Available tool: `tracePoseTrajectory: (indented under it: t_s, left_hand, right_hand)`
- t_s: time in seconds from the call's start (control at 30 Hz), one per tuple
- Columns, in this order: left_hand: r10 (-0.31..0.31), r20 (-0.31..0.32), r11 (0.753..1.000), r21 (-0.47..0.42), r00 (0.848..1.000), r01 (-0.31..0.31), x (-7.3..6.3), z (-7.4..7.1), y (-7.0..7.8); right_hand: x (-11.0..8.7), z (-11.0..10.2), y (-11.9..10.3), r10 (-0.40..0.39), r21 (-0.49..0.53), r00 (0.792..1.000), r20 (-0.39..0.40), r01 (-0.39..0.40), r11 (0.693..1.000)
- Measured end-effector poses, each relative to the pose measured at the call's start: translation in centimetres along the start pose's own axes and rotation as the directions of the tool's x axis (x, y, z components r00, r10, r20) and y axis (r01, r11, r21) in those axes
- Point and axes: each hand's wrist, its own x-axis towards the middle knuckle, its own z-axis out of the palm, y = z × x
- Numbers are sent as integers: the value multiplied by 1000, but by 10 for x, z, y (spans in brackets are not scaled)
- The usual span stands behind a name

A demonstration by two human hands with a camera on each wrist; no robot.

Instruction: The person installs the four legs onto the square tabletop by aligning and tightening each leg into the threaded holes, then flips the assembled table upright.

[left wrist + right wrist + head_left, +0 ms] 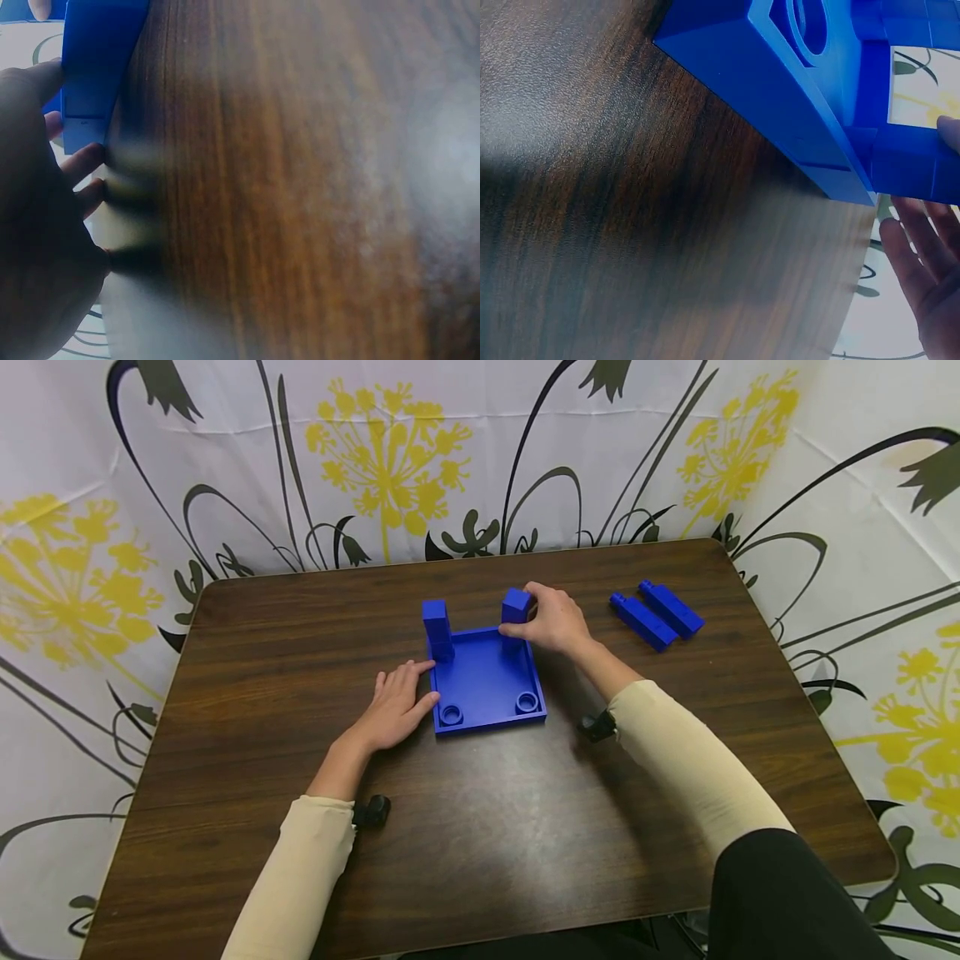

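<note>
A shallow square blue tabletop (pixel 487 672) lies on the desk with its rim facing up. One blue table leg (pixel 437 628) stands upright in its far left corner, and a second leg (pixel 515 607) stands in the far right corner. My right hand (pixel 557 620) grips that second leg near its top, thumb on the near side and fingers behind. My left hand (pixel 393 706) lies flat on the desk, its fingertips and thumb against the tabletop's left side (pixel 94 67). Round sockets show in the near left corner (pixel 451 715) and near right corner (pixel 527 702).
Two loose blue legs with threaded ends, an inner one (pixel 643 621) and an outer one (pixel 672 609), lie side by side to the right on the brown wooden desk (pixel 300 635). A flower-patterned curtain (pixel 247 460) hangs behind the desk.
</note>
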Motion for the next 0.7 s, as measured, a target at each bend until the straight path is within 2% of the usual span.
tracePoseTrajectory:
  t_s: [0.17,0.37,0.5,0.7]
  left_hand:
    - [-3,5,1000,5,1000,3,0,0,0]
    - [-1,6,1000,-3,1000,1,0,0,1]
    - [-5,10,1000,-1,1000,5,0,-1,1]
    - [-11,14,1000,-2,1000,11,0,-1,0]
  right_hand:
    - [0,-2,-1,-10,-9,1000,26,10,1000]
    - [0,-5,2,-29,-15,992,125,32,999]
    - [1,-8,7,-106,80,976,192,92,992]
    - [6,-12,14,-249,250,939,237,189,950]
